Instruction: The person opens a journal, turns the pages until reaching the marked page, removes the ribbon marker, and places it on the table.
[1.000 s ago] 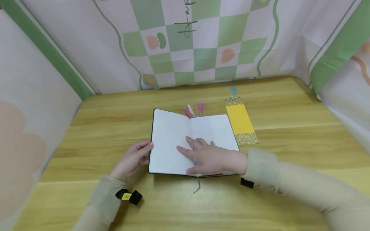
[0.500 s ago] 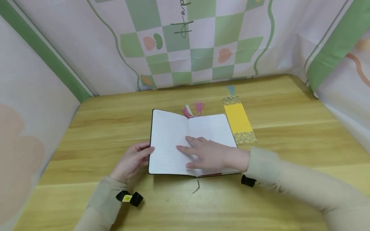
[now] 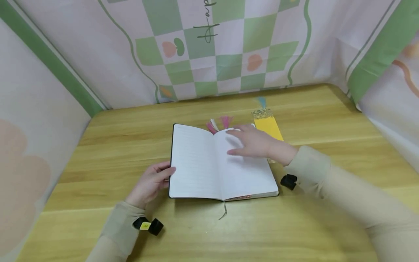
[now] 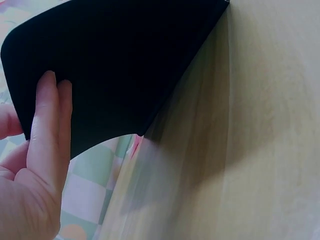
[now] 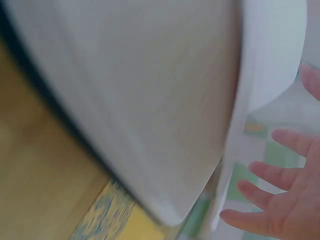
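An open notebook (image 3: 196, 163) with a dark cover and blank-looking pages lies mid-table, its left side raised. My left hand (image 3: 148, 185) grips the left edge, thumb on the page. In the left wrist view, straight fingers (image 4: 46, 115) lie against the black cover (image 4: 115, 60). Over the upper right page is my right hand (image 3: 255, 143), its fingers spread and holding nothing. The right wrist view shows the right hand (image 5: 287, 195) beside the thick page block (image 5: 150, 100). Pink and white tassels (image 3: 226, 122) stick out at the top. A reddish strip (image 3: 240, 197) shows at the bottom edge.
A yellow bookmark (image 3: 267, 127) with patterned ends and a blue tassel (image 3: 261, 102) lies right of the notebook, partly hidden by my right hand. A thin ribbon (image 3: 224, 210) hangs from the spine. A patterned cloth (image 3: 229, 65) stands behind the wooden table (image 3: 131, 131).
My right hand has moved from the notebook's lower middle up and right, over the upper right page. It now covers part of the bookmark. My left hand keeps its hold.
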`<action>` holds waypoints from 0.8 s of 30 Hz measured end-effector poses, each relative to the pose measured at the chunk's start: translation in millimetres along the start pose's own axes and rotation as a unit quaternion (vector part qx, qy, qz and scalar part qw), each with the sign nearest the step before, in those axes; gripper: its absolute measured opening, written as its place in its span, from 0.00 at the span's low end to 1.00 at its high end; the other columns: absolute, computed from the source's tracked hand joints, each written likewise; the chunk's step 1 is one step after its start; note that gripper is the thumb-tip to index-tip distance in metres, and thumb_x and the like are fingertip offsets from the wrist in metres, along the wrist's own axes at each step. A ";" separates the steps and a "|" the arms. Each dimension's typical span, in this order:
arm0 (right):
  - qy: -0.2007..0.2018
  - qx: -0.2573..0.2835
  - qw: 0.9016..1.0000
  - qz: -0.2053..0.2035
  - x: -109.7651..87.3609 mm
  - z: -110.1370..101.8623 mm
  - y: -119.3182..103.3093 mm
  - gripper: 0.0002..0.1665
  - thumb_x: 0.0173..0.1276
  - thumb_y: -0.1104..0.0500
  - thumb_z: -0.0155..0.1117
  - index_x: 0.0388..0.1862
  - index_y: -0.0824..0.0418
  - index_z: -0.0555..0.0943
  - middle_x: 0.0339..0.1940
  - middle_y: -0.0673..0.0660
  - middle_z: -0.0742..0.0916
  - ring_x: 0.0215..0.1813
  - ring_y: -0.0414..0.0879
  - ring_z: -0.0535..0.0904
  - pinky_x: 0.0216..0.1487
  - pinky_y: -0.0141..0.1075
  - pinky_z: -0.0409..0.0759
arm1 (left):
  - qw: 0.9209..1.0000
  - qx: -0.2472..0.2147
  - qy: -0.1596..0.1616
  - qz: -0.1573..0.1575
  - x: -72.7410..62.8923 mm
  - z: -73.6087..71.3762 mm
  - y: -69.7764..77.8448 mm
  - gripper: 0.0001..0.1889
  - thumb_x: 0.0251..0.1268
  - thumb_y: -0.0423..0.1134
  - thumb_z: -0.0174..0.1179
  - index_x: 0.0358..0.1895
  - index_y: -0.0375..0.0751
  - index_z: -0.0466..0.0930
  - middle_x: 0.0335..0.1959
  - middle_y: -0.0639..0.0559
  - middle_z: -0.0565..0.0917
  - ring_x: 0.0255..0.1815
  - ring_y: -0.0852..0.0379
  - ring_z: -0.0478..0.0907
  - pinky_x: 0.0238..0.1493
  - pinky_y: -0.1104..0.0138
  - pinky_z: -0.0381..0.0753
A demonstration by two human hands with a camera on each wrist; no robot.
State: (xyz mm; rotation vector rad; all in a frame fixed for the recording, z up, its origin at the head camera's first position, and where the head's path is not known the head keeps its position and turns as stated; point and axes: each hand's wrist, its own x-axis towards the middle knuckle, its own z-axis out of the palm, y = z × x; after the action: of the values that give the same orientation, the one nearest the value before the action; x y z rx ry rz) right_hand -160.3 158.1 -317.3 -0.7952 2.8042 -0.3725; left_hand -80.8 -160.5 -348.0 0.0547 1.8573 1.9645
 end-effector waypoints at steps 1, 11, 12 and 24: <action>0.000 -0.002 1.000 0.010 2.2 -1.1 5.5 0.45 0.62 0.37 0.60 0.71 0.59 0.64 0.70 0.68 0.67 0.70 0.67 0.60 0.66 0.60 0.62 | 1.000 0.000 -0.003 0.001 0.1 -0.3 -0.4 0.16 0.71 0.34 0.50 0.56 0.28 0.74 0.37 0.58 0.84 0.36 0.63 0.81 0.40 0.69 0.82; 0.005 0.002 0.999 0.051 18.6 -2.4 35.0 0.45 0.64 0.35 0.57 0.69 0.63 0.65 0.67 0.71 0.68 0.68 0.71 0.59 0.65 0.61 0.61 | 1.000 -0.007 0.004 -0.002 1.0 0.2 -1.8 0.17 0.71 0.33 0.50 0.57 0.25 0.72 0.36 0.58 0.84 0.36 0.64 0.81 0.39 0.69 0.83; 0.004 0.000 0.999 0.053 20.4 -1.9 36.5 0.44 0.64 0.35 0.56 0.69 0.64 0.65 0.67 0.71 0.68 0.68 0.70 0.59 0.66 0.61 0.60 | 1.000 -0.008 0.004 -0.002 1.2 0.1 -2.1 0.17 0.71 0.33 0.50 0.57 0.25 0.72 0.36 0.58 0.84 0.36 0.64 0.81 0.39 0.69 0.83; 0.036 0.008 0.999 0.036 25.7 0.5 38.8 0.32 0.65 0.46 0.62 0.60 0.67 0.74 0.62 0.69 0.75 0.67 0.66 0.64 0.70 0.57 0.55 | 1.000 -0.011 0.007 -0.003 0.4 0.7 -1.2 0.18 0.71 0.33 0.50 0.58 0.22 0.70 0.36 0.58 0.83 0.36 0.64 0.81 0.39 0.70 0.82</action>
State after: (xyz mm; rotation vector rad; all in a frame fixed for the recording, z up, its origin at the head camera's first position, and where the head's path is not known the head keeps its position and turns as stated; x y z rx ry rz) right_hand -200.5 176.2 -332.4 -0.6889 2.8842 -0.4195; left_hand -80.6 -159.7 -349.1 0.0293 1.8426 1.9856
